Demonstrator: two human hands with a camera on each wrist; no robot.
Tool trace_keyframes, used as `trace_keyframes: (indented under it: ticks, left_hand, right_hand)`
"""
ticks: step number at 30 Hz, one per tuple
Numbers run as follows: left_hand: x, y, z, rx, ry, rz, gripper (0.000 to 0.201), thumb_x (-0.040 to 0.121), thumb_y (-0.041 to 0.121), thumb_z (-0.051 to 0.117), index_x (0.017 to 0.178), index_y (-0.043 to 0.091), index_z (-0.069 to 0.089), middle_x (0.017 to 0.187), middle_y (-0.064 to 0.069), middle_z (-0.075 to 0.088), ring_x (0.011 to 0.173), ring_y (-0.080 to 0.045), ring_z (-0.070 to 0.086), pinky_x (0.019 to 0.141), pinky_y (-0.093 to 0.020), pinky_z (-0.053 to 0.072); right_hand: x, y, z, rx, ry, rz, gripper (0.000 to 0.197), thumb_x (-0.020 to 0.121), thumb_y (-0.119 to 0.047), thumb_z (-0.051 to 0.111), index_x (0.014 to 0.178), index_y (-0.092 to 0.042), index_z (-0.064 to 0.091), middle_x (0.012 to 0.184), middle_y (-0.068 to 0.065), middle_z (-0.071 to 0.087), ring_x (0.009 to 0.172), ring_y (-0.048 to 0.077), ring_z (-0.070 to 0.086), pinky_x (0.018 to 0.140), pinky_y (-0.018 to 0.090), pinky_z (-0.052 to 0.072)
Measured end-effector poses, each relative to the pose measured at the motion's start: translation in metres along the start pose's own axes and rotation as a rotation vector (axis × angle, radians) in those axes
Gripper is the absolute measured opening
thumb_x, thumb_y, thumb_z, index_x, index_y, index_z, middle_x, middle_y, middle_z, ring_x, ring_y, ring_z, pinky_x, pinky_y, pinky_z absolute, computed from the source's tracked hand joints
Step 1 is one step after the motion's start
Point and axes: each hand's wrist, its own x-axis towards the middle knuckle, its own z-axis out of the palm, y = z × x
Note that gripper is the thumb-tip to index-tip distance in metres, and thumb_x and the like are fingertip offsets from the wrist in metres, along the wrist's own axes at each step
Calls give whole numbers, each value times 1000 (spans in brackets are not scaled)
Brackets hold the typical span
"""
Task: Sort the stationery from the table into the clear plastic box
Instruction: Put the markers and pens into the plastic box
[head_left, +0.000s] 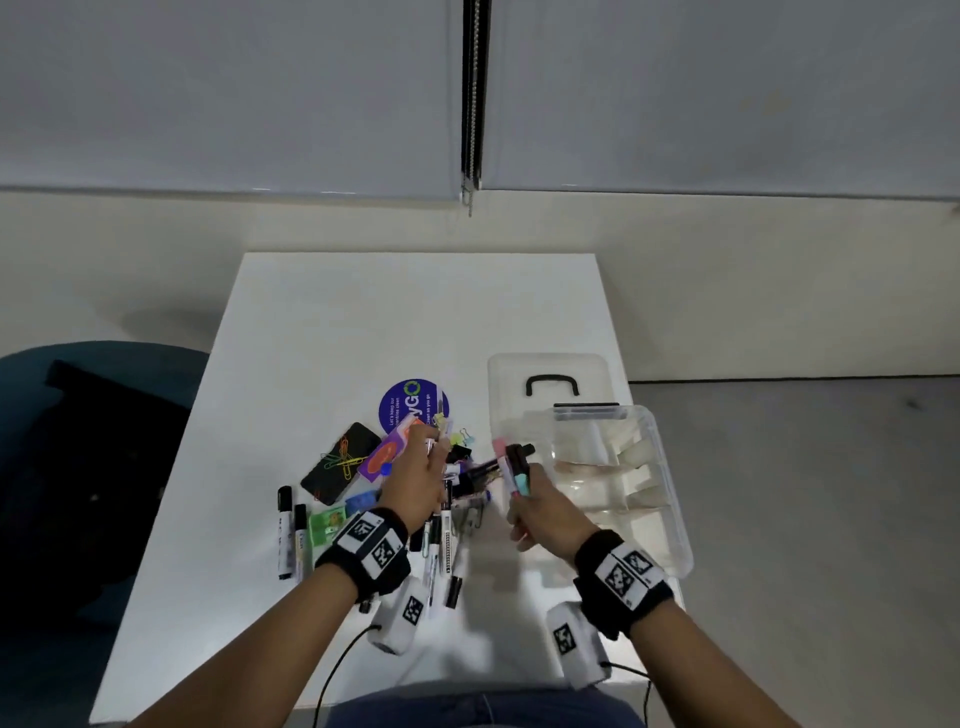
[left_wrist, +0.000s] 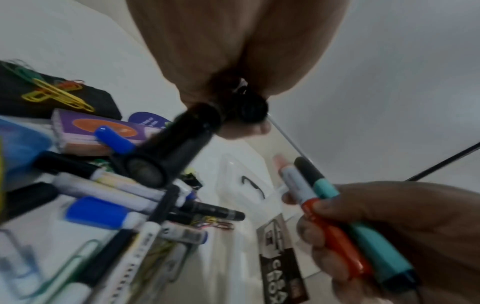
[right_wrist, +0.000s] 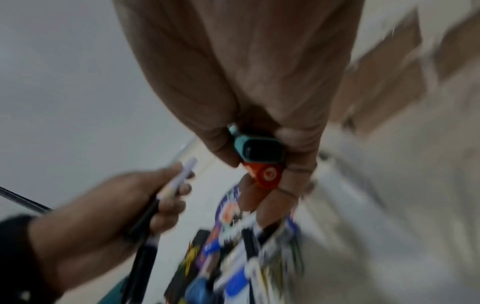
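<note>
My right hand (head_left: 537, 501) grips an orange highlighter (left_wrist: 335, 236) and a teal highlighter (left_wrist: 374, 244) together. It holds them in the air just left of the clear plastic box (head_left: 670, 499), and their butt ends (right_wrist: 262, 158) show in the right wrist view. My left hand (head_left: 415, 480) hovers over the stationery pile (head_left: 447, 519) and holds a black marker (left_wrist: 179, 142) with another pen (right_wrist: 179, 181). The pile has several markers and pens lying crossed. The box stands open at the table's right, with what looks like white items inside.
The box lid (head_left: 550, 369) with a black handle lies behind the box. Left of the pile lie a black case (head_left: 340, 462) topped with coloured paper clips, a purple notepad (head_left: 382, 457), a round purple sticker (head_left: 413, 402) and two markers (head_left: 291, 535). A teal chair (head_left: 78, 467) stands at the left.
</note>
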Motion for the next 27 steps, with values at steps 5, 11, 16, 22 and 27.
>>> trace_keyframes:
  ticks: [5,11,16,22,27]
  left_hand:
    - [2,33,32,31,-110,78,15,96,35,52,108,26,49,87,-6,63,61,-16,55,51,-26,41]
    - [13,83,84,278,-397,217,25,92,26,57,116,26,51,105,-5,62,81,-20,57,62,-23,41]
    - [29,107,119,520,-517,257,25,93,21,56,118,21,54,111,-12,65,89,-29,64,78,-35,51]
    - [40,118,151,781,-648,310,26,93,17,56,118,13,58,117,-13,63,105,-31,59,80,-32,44]
    - [35,116,171,707,-659,343,37,87,23,65,121,12,57,115,-12,64,107,-30,61,87,-34,49]
  right_hand:
    - [-31,-8,-105,-765,130,-113,27,95,-11,44,121,-18,43,104,8,60,86,26,60,71,37,48]
    - [-10,4,-121,-1137,-45,-12,42,89,-6,47,128,-22,52,121,7,62,110,29,61,85,35,49]
    - [-7,9,-130,-1034,8,-65,34,92,-16,56,125,-20,59,125,7,61,112,27,60,91,33,48]
    - [-24,32,-168,-845,253,14,16,87,-21,66,101,-16,69,113,3,63,106,23,59,88,28,45]
    - [-26,38,-159,-848,239,108,16,90,-19,52,86,-12,66,88,7,64,82,25,62,67,29,44]
